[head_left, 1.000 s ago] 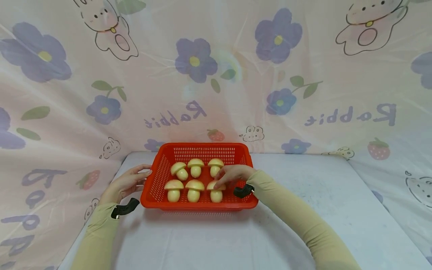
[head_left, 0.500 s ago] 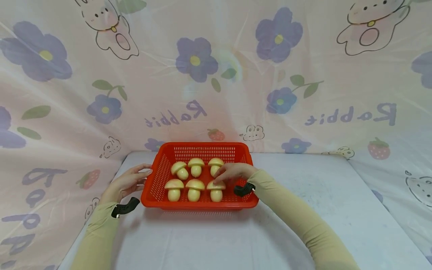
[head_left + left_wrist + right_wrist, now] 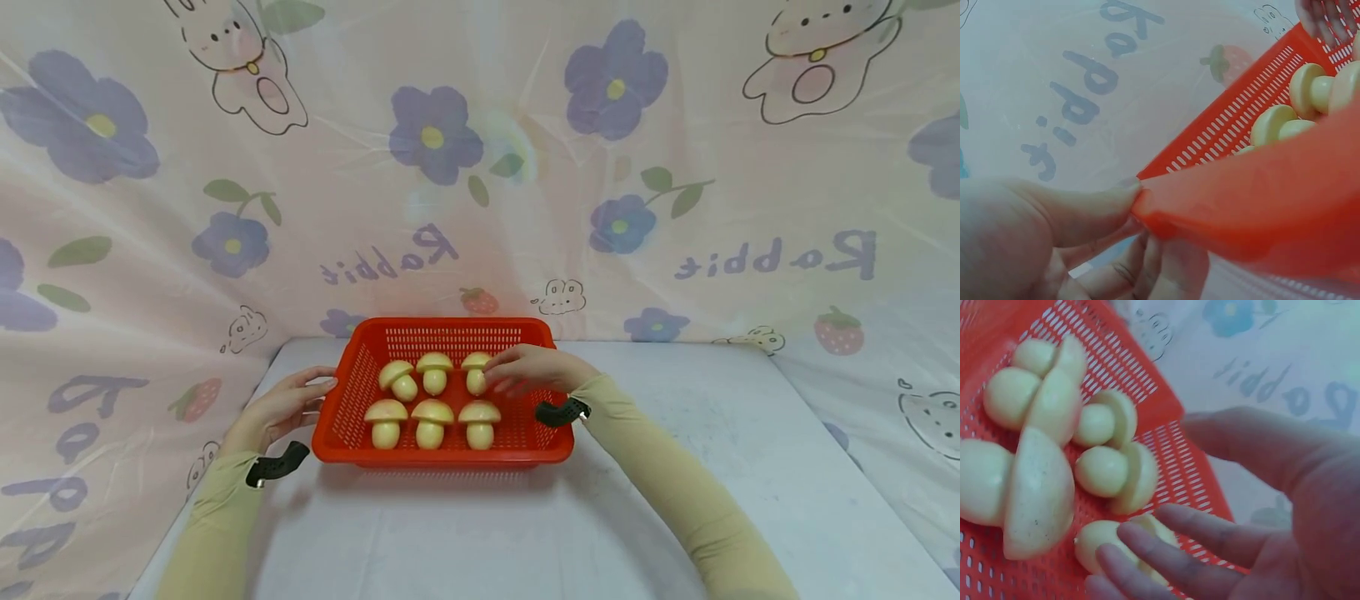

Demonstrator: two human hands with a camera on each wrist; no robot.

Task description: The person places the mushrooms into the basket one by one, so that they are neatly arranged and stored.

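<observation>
A red slotted plastic basket (image 3: 442,457) sits on the white table, holding several pale yellow toy mushrooms in two rows of three. My left hand (image 3: 281,410) grips the basket's left rim; the left wrist view has its thumb (image 3: 1094,215) on the edge and fingers curled below. Over the basket's right part hovers my right hand (image 3: 536,367), fingers spread and holding nothing. It is nearest the back right mushroom (image 3: 476,379), which it partly covers in the right wrist view; touch cannot be told. In front stands the front right mushroom (image 3: 480,423), cap toward the back.
A white-covered table (image 3: 697,450) extends to the right of the basket and in front of it. Behind and at the sides hangs a pale curtain (image 3: 525,192) printed with flowers and rabbits. A black wrist mount (image 3: 562,412) sits on each sleeve.
My right hand has let go of the front right mushroom and risen back and to the right, its fingers spreading. The left hand and the basket have stayed put.
</observation>
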